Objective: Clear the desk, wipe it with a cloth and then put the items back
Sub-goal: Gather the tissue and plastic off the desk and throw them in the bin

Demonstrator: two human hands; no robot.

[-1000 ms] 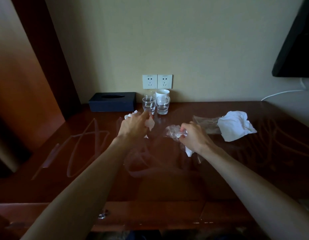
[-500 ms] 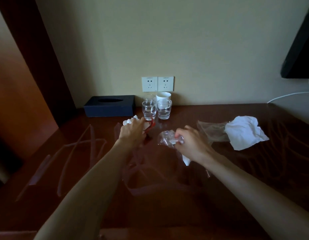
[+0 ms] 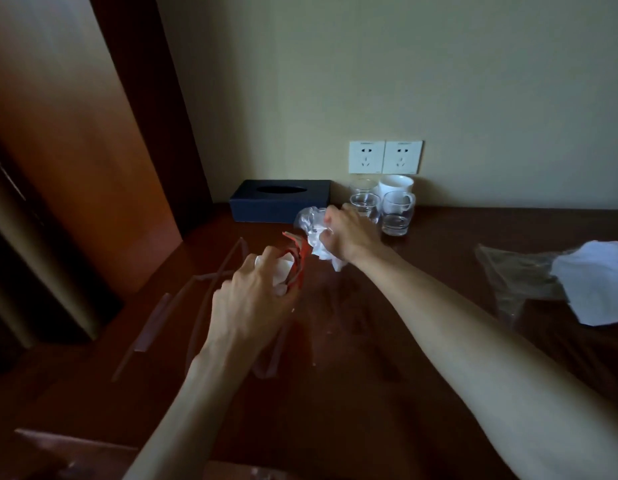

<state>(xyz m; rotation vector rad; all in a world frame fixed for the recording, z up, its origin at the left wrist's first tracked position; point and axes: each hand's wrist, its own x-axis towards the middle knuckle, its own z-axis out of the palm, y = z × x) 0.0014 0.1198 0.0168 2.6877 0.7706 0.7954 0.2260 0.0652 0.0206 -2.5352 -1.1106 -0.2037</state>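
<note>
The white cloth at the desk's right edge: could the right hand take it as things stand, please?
Probably not at once: the right hand already grips crumpled wrapping near the glasses. The desk between it and the white cloth looks unobstructed, though.

Both arms extended forward; left hand [image 3: 246, 299] fingers curled gripping, right hand [image 3: 349, 233] ahead of it, fingers clenched.

A dark glossy wooden desk [image 3: 387, 393] fills the lower frame. At its back edge, centre, sit a tissue box [image 3: 279, 205], glasses [image 3: 397, 213] and a mug [image 3: 396, 184]. At the right edge lie a white cloth [image 3: 595, 285] and clear plastic [image 3: 515, 275].
</note>
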